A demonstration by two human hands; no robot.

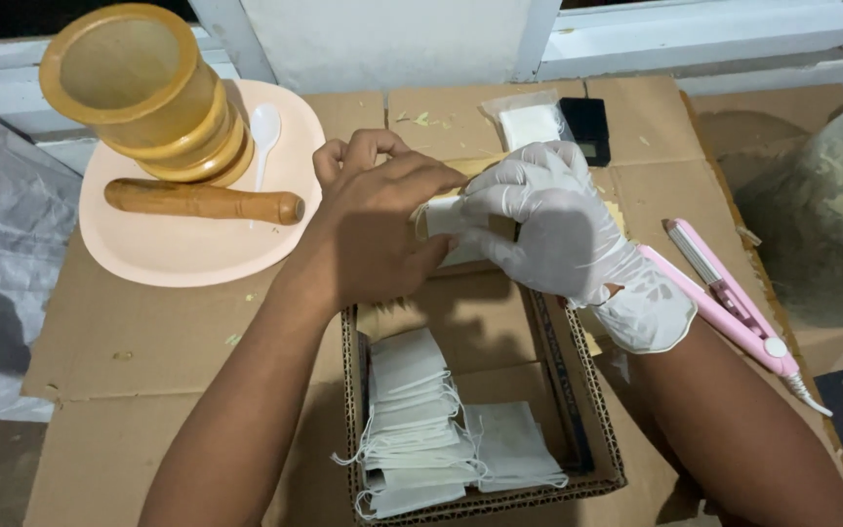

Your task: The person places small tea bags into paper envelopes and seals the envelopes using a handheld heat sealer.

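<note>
Above the open cardboard box [592, 429] holding stacked white drawstring sachets [420, 429], the bare left hand [373, 229] and the gloved right hand [563, 229] both pinch one small white sachet [444, 217] with curled fingers, with the pink sealing iron [724, 293] lying to the right.

Your bare left hand [373, 229] and gloved right hand [558, 229] pinch a small white filter bag [444, 215] above the cardboard box [548, 337] of stacked bags [412, 420].
</note>
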